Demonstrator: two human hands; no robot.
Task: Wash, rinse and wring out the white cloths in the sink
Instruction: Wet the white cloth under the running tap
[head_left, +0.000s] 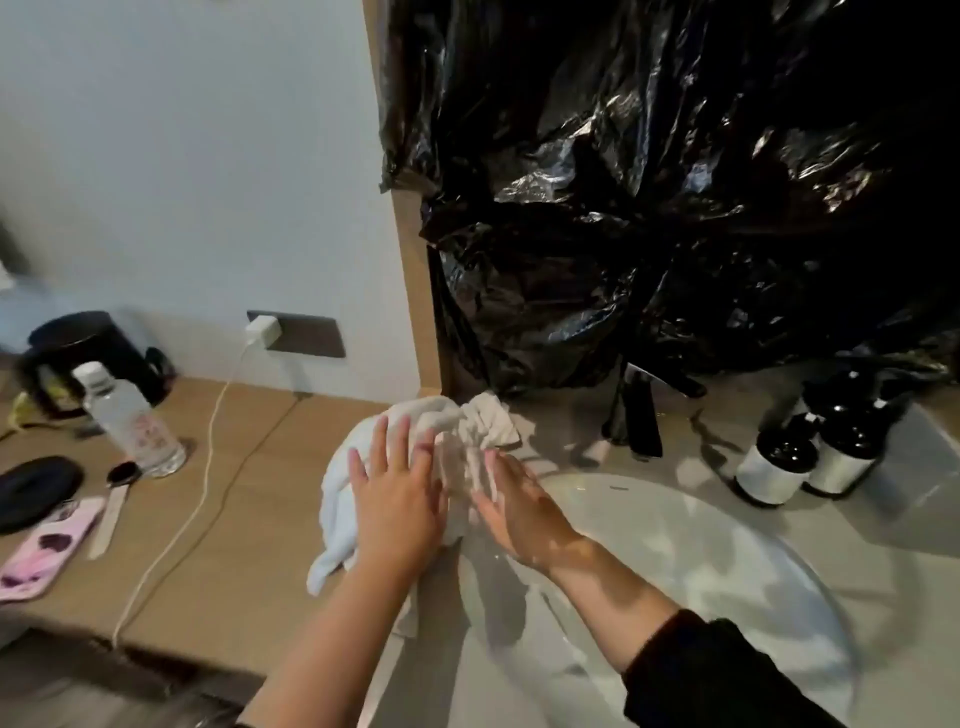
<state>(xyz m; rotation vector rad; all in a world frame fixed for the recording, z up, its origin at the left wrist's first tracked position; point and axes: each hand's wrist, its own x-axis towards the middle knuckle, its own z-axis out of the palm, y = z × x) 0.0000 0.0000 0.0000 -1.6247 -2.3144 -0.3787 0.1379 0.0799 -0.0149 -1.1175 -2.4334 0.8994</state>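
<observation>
White cloths are heaped at the left rim of the sink; the left hand is spread flat on them; the right hand is laid against them, fingers straight.

white cloths | bunched, crumpled heap | on counter at sink's left rim

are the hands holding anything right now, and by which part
Nothing is gripped. The left hand and right hand lie with straight fingers on the white cloths at the left rim of the sink.
</observation>
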